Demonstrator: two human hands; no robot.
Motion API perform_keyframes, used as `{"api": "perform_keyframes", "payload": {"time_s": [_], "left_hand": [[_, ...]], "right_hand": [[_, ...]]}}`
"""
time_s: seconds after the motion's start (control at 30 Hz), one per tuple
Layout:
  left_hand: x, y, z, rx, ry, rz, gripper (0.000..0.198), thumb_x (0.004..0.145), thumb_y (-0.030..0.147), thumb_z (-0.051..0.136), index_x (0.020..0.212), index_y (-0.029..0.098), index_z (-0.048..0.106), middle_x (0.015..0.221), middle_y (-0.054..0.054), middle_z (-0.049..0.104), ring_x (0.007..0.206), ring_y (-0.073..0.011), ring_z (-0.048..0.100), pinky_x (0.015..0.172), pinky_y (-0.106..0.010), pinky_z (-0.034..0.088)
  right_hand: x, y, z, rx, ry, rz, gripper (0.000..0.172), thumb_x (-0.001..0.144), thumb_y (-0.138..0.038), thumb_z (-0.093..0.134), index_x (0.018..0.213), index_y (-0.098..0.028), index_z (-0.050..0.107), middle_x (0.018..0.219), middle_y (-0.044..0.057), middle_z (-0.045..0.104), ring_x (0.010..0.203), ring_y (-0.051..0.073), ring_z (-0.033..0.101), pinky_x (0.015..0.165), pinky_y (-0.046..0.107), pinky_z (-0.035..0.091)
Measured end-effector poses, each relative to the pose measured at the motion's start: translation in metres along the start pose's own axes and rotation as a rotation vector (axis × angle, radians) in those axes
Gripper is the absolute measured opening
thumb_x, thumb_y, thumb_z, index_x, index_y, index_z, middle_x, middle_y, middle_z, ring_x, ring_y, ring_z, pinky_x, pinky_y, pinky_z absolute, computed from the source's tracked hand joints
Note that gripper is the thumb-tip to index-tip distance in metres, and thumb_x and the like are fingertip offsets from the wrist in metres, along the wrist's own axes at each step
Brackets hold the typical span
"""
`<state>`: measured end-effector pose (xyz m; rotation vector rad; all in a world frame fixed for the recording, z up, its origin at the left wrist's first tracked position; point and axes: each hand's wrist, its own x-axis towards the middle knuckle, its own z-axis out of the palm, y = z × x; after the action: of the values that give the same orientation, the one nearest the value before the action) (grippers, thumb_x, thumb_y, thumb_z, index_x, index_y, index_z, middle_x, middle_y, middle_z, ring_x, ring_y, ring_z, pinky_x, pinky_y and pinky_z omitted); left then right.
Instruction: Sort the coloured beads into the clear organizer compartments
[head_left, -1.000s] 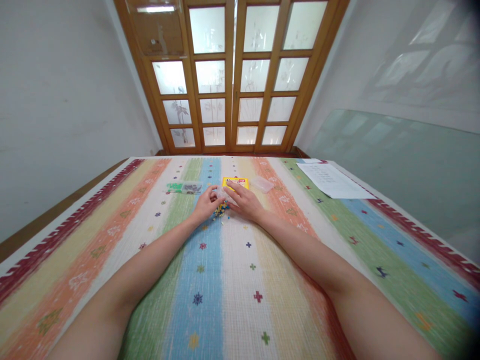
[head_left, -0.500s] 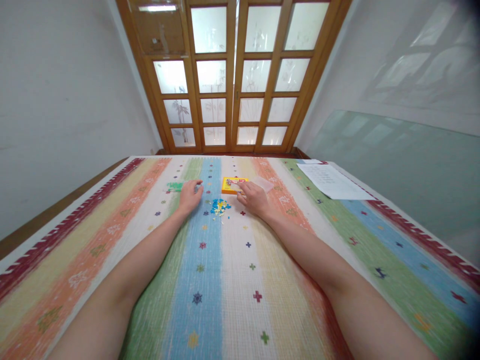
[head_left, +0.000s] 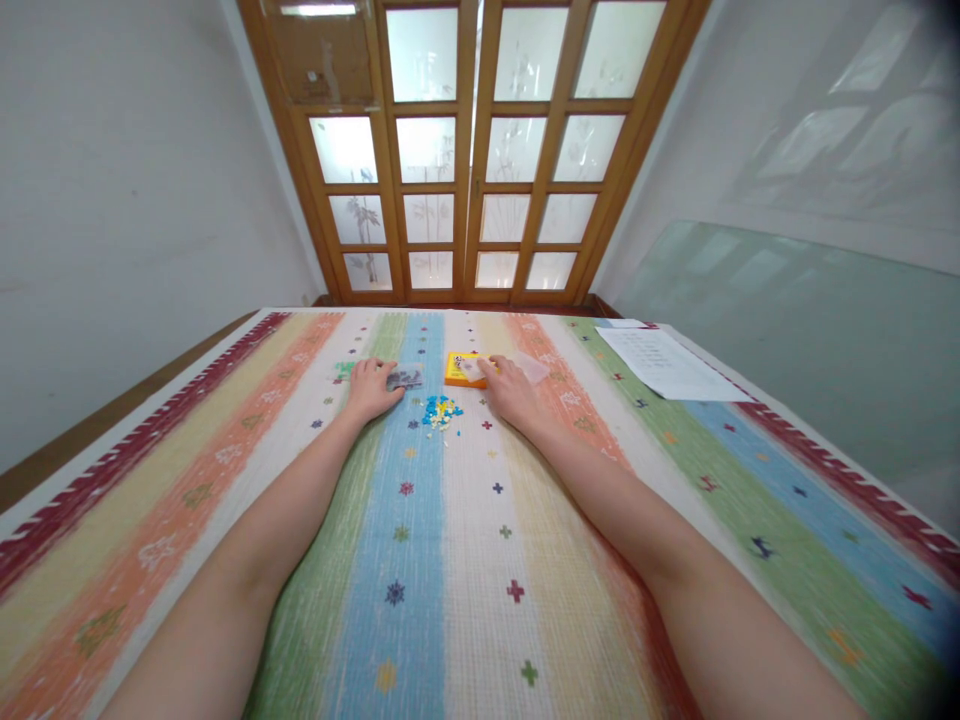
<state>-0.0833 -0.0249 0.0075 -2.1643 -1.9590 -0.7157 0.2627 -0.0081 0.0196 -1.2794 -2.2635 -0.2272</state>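
A small pile of blue, yellow and white beads [head_left: 440, 410] lies on the striped cloth between my hands. My left hand [head_left: 370, 386] is curled over a clear compartment box [head_left: 406, 378] with green and dark pieces in it. Only the box's right end and a bit of green at its left show. My right hand [head_left: 511, 388] reaches to a flat yellow box [head_left: 454, 369]. Its fingers are closed on a small clear plastic bag [head_left: 472, 368] that lies over the box. A clear plastic lid [head_left: 535, 369] sits just right of that hand.
The colourful striped cloth [head_left: 450, 560] covers the whole surface. A printed white sheet [head_left: 664, 362] lies at the far right. Wooden glazed doors [head_left: 469, 150] stand beyond the far edge. A glass pane [head_left: 810, 330] leans along the right side.
My hands have parted from the bead pile. The left went left onto the compartment box and drew it rightward. The right moved up to the yellow box, carrying the clear bag.
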Motion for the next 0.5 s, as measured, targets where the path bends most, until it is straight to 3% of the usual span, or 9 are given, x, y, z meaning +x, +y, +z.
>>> {"api": "perform_keyframes", "payload": {"time_s": [0.2,0.33,0.5], "left_hand": [[-0.001,-0.001,0.000,-0.137,0.000,0.013,0.059,0.082,0.047,0.072,0.133,0.018,0.067,0.123,-0.015,0.067,0.125,-0.0348,0.053,0.116,-0.051,0.034],[-0.001,0.006,-0.003,-0.325,0.091,0.023,0.057,0.086,0.049,0.072,0.133,0.018,0.066,0.123,-0.013,0.065,0.119,-0.0314,0.058,0.111,-0.046,0.042],[-0.005,0.032,-0.016,-0.491,0.158,0.044,0.063,0.088,0.046,0.073,0.143,0.020,0.058,0.129,-0.012,0.061,0.114,-0.0265,0.060,0.105,-0.041,0.047]], "right_hand": [[0.002,0.000,0.002,0.018,0.073,-0.058,0.029,0.098,-0.014,0.052,0.120,-0.017,0.070,0.129,0.018,0.064,0.118,0.033,0.056,0.102,0.049,0.046],[0.001,-0.001,0.001,-0.002,0.039,-0.115,0.034,0.096,-0.016,0.059,0.129,-0.018,0.067,0.134,0.018,0.064,0.123,0.033,0.055,0.105,0.050,0.045],[0.000,-0.005,-0.001,0.002,0.037,-0.123,0.040,0.098,-0.023,0.062,0.138,-0.016,0.063,0.135,0.019,0.063,0.125,0.034,0.055,0.105,0.050,0.045]]}}
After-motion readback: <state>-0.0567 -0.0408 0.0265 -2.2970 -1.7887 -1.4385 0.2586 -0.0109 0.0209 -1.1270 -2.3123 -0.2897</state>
